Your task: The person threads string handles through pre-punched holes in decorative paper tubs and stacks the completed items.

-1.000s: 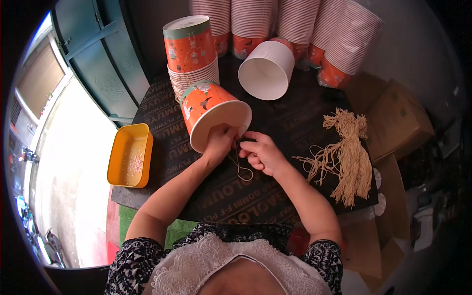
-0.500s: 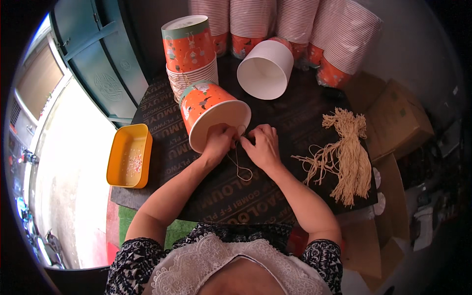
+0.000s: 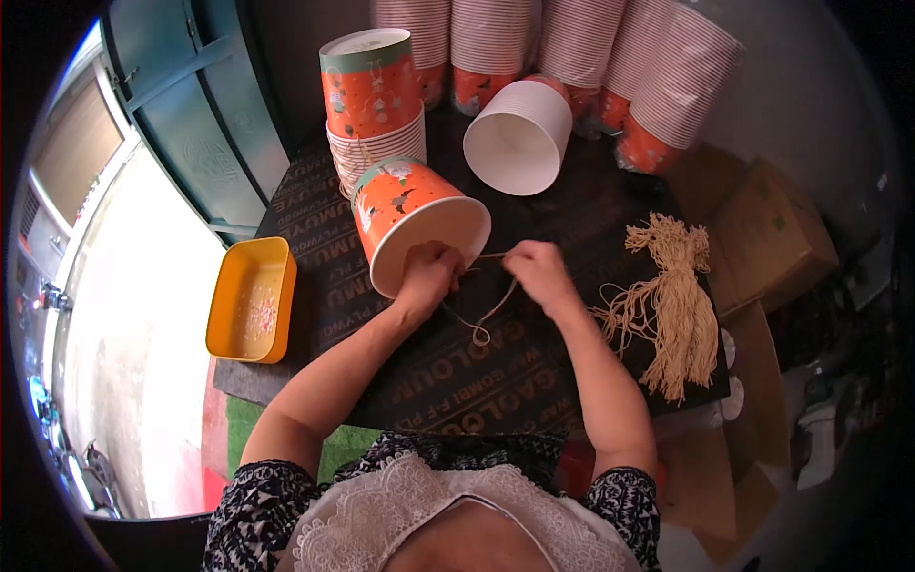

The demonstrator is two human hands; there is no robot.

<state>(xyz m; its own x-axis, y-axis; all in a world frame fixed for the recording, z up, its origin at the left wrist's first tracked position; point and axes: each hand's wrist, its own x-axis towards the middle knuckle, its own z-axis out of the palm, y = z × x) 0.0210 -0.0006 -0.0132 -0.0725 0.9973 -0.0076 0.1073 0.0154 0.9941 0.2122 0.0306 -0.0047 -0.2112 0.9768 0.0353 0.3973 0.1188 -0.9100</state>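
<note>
An orange paper bucket with a green base band lies tilted, its white mouth toward me. At the lower right of that mouth, my left hand is closed, its fingertips pinching thin beige cord at the rim. Partly hidden is what lies under those fingers. Just right of the bucket, my right hand is closed on the same cord, a short stretch running straight from the rim. A slack loop of it hangs below, between both hands, onto the dark table.
A bundle of beige cords lies at the right. At the left edge stands a yellow tub holding small beads. Behind are a bucket stack, a white-mouthed bucket on its side and several wrapped stacks. Cardboard boxes stand beyond the table.
My right hand has moved right, away from the left hand, drawing the cord out straight from the rim. My left hand stays at the bucket's mouth.
</note>
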